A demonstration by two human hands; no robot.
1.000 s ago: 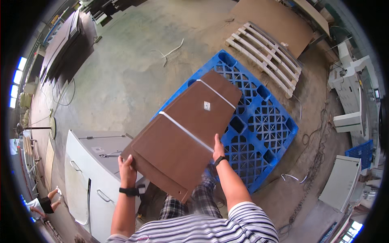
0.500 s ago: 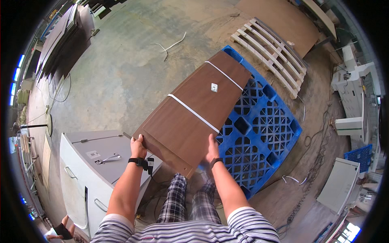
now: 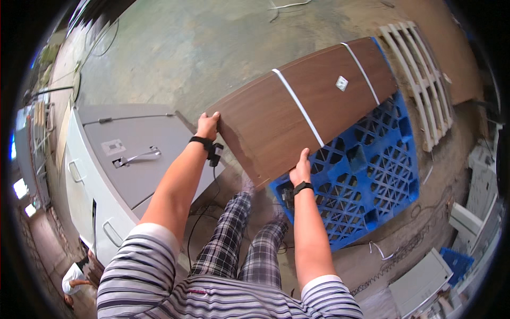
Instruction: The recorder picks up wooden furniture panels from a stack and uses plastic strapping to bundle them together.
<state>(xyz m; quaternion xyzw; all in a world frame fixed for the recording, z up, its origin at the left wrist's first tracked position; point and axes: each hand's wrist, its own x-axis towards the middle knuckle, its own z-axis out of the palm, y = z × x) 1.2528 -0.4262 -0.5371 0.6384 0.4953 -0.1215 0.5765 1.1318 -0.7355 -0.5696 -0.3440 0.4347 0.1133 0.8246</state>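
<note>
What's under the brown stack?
The brown stack overlaps a blue pallet, which shows past its near side and far end. The stack covers everything directly beneath; I can't tell whether it rests on the pallet.

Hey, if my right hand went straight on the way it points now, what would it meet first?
Probably the brown panel bundle, whose near edge your right hand holds; exact depth is hard to judge.
</note>
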